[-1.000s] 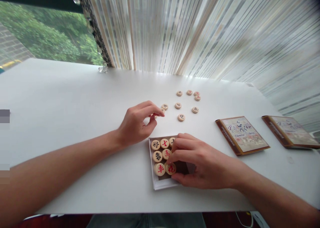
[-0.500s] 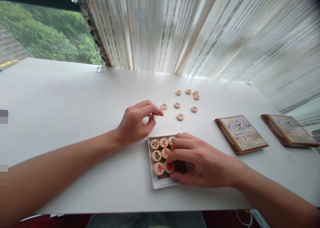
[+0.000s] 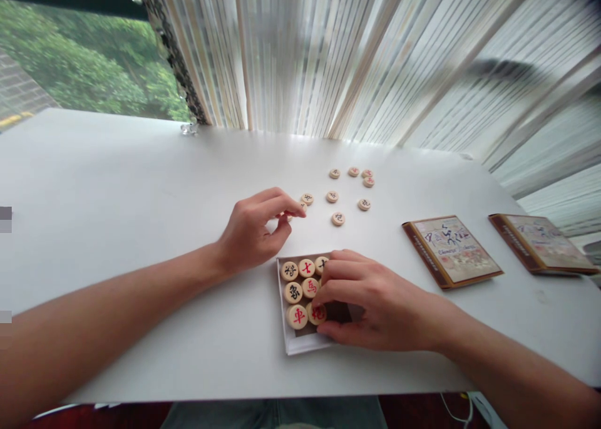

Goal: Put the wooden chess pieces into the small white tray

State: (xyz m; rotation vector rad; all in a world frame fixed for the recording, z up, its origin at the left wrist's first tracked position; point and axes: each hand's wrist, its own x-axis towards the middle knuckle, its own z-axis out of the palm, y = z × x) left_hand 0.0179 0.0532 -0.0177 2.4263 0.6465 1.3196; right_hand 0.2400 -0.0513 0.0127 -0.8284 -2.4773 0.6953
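My left hand (image 3: 251, 232) hovers over the white table, its fingertips pinching a small wooden Chinese chess piece (image 3: 284, 217) that they mostly hide. Loose discs with black characters lie just beyond it, including one (image 3: 307, 198) near my forefinger. My right hand (image 3: 375, 307) spreads over a shallow cardboard box (image 3: 300, 346) packed with red- and black-marked pieces. Its fingertips rest on a red-marked piece (image 3: 317, 314) and partly cover another (image 3: 322, 265). Several more discs (image 3: 338, 218) are scattered further out on the table.
Two illustrated booklets (image 3: 451, 252) (image 3: 542, 243) with brown spines lie to the right on the white table (image 3: 141, 166). A striped curtain (image 3: 328, 53) hangs behind it, beside a window (image 3: 70, 53) showing trees. A small glass object (image 3: 189, 128) stands at the back edge.
The whole view has drifted slightly, so things sit a little further left. Both hands stay in nearly the same places, and the pieces in the box have not visibly moved.
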